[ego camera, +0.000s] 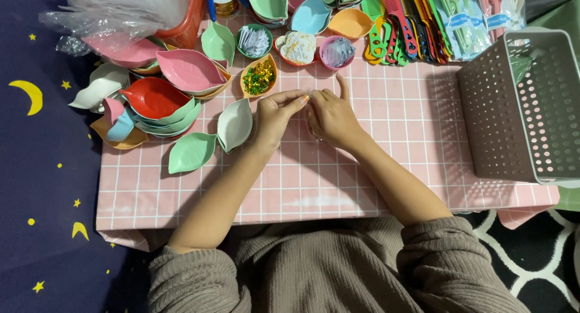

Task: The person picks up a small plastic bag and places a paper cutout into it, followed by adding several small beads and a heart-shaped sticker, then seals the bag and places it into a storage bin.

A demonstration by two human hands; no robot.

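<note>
My left hand (275, 111) and right hand (329, 115) meet at the middle of the counter (386, 168), which is covered by a pink checked cloth. The left fingers (296, 97) are pinched closed against the right fingertips; whatever small item sits between them is too small to make out, so I cannot tell what is gripped. The right fingers are curled inward, except one finger (342, 86) that points up and away from me. Both forearms rest on the cloth.

Just beyond my hands stands a row of small dishes: an orange leaf-shaped dish of gold and green sequins (259, 76), a green round dish of white paper pieces (254, 41), a red heart-shaped dish (295, 48), and a pink round dish (336, 51). To my left lie a pale leaf dish (234, 124) beside my left wrist, a green leaf dish (191, 152), and a stack of coloured leaf dishes (158, 102). A grey perforated basket (513, 108) stands at my right, well apart from my hands. Coloured combs (396, 23) lie at the far edge.
</note>
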